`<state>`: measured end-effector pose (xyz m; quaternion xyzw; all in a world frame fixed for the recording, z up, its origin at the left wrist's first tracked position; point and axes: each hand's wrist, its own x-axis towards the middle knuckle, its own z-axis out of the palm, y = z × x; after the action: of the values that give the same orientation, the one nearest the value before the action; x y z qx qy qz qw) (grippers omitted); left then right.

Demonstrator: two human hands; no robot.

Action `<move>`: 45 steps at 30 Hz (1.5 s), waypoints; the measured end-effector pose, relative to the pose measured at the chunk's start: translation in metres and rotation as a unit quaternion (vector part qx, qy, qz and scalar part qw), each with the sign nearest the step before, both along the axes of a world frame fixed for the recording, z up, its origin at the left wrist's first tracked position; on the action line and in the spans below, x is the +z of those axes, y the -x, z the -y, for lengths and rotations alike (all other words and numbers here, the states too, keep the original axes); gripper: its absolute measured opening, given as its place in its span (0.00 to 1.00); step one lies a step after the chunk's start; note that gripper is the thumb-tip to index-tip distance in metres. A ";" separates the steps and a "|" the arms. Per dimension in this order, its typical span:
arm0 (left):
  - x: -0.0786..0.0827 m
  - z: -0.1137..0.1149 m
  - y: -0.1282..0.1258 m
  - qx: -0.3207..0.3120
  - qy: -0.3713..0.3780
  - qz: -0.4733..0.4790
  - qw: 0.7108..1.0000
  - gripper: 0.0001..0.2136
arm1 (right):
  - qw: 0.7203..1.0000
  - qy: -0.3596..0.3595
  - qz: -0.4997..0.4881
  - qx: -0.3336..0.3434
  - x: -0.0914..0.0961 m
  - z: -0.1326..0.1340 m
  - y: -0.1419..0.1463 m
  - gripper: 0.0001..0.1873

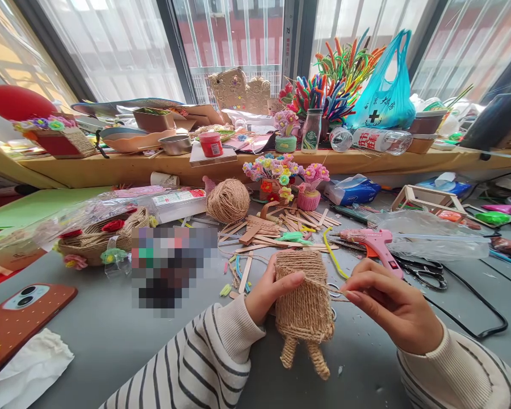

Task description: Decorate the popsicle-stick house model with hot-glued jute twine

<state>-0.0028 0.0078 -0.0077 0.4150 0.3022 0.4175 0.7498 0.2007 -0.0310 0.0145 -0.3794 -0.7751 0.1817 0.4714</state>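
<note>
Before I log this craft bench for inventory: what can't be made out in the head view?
- Pixelated patch: blurred out, contents unknown.
- Back of the twine-wrapped piece: faces away; left hand covers one edge.
- Twine strand end: hidden inside the right hand fingertips.
- Phone: screen faces down.
- Blue bag contents: hidden by its plastic.
</note>
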 end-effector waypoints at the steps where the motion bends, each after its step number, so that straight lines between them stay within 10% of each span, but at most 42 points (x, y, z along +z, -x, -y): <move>1: 0.000 0.000 0.000 -0.001 0.001 -0.006 1.000 0.30 | 1.000 0.000 0.000 -0.001 0.000 0.000 0.000 0.04; 45: 0.000 0.003 -0.002 -0.030 -0.034 0.065 0.997 0.28 | 0.978 0.116 -0.135 -0.106 -0.006 0.009 0.013 0.10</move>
<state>-0.0013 0.0053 -0.0078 0.4212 0.2258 0.4314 0.7652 0.1878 -0.0403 0.0089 -0.4839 -0.6334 0.2687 0.5409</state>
